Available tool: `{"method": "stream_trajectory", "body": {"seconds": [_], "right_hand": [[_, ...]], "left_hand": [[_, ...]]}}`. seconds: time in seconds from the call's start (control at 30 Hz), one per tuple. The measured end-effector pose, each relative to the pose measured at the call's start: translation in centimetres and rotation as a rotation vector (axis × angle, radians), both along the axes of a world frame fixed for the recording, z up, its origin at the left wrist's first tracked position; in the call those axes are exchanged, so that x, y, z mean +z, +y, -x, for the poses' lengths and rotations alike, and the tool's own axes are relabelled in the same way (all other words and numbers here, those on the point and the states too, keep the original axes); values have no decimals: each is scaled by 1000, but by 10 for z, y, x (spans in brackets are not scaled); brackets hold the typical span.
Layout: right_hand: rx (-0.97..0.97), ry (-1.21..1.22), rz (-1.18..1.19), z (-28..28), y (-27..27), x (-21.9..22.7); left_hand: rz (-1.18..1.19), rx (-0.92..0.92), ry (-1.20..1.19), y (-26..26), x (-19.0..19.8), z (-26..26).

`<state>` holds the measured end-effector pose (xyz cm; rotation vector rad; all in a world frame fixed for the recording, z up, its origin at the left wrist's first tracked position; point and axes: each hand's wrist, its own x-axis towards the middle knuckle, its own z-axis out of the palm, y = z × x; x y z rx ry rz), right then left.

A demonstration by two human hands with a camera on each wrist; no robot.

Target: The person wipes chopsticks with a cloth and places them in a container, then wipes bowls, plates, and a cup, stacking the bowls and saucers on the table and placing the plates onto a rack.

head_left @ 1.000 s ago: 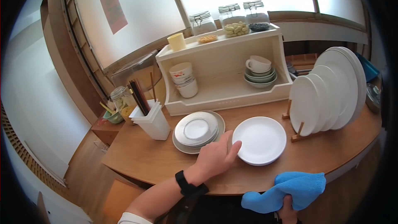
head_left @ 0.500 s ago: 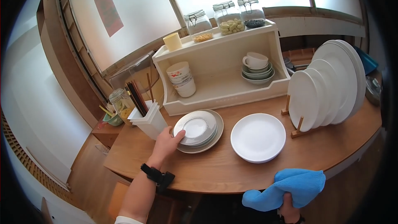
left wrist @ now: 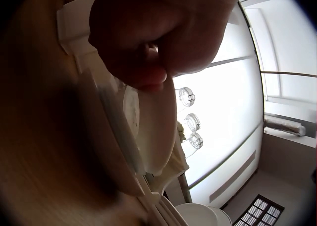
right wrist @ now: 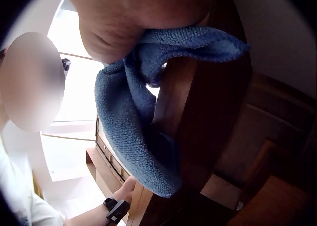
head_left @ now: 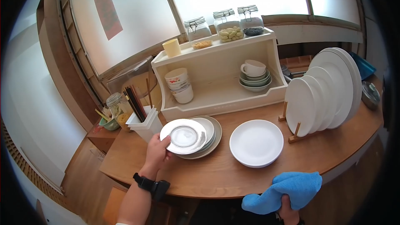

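Observation:
My left hand [head_left: 156,152] pinches the left rim of a small white plate [head_left: 183,136] with a grey ringed pattern, thumb on top. The plate is tilted and overlaps the stack of plates [head_left: 211,141] it came from, on the left of the table. In the left wrist view the held plate [left wrist: 156,127] slants above the stack, fingers curled at its edge. My right hand [head_left: 288,211] grips a bunched blue cloth [head_left: 298,187] at the table's front edge; the cloth [right wrist: 129,122] hangs from the fist in the right wrist view. White plates [head_left: 256,143] lie stacked at the middle.
Several white plates stand upright in a wooden rack [head_left: 293,137] at right. Behind is a cream shelf [head_left: 221,110] with cups and bowls, glass jars [head_left: 228,27] on top. A white chopstick holder [head_left: 143,123] stands close beside the left hand.
My left hand moved left from between the two stacks, took hold of the top patterned plate and lifted it off leftward. My right hand keeps holding the cloth in about the same place.

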<state>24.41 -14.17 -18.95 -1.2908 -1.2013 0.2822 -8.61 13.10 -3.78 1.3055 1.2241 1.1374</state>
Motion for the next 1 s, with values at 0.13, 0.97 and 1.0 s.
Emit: {"method": "stream_trajectory", "body": {"seconds": [0.13, 0.97, 1.0], "right_hand": [[113, -60, -35, 6, 3, 30], [868, 151, -75, 85, 37, 109], [888, 208, -40, 89, 36, 107]], "left_hand": [[-239, 13, -259, -40, 7, -2], [-102, -519, -351, -219, -14, -18], [-105, -514, -356, -222, -20, -21]]}}
